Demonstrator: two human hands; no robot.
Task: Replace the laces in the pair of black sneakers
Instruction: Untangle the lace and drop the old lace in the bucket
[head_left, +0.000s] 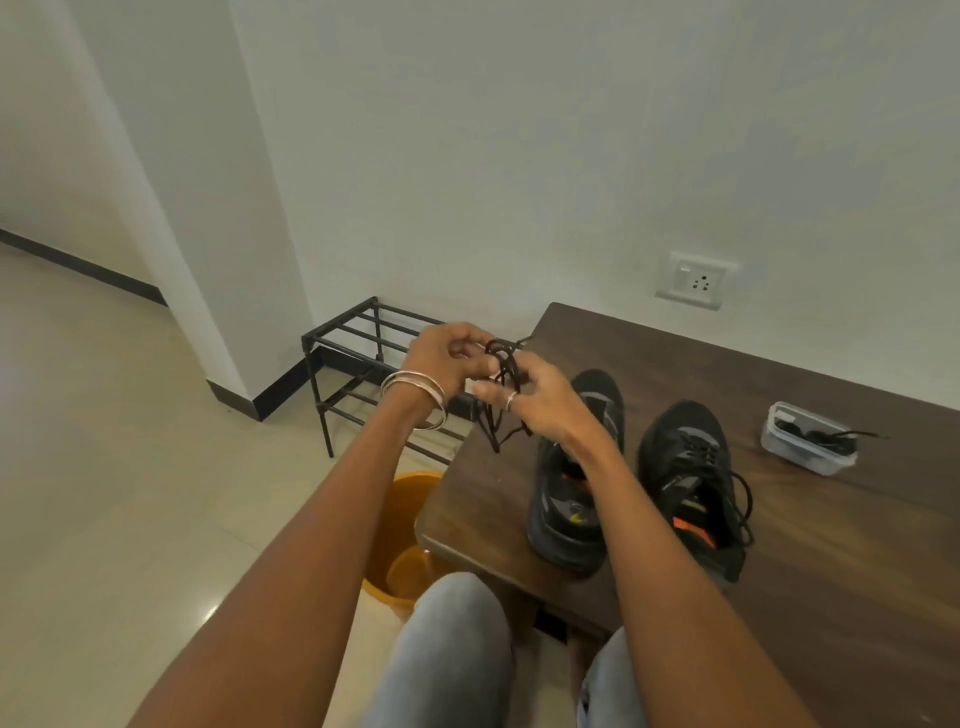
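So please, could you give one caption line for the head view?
Both hands bundle a black lace above the table with two sneakers.

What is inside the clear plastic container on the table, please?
The clear plastic container holds black laces, one end trailing over its rim. What lies beneath them cannot be seen.
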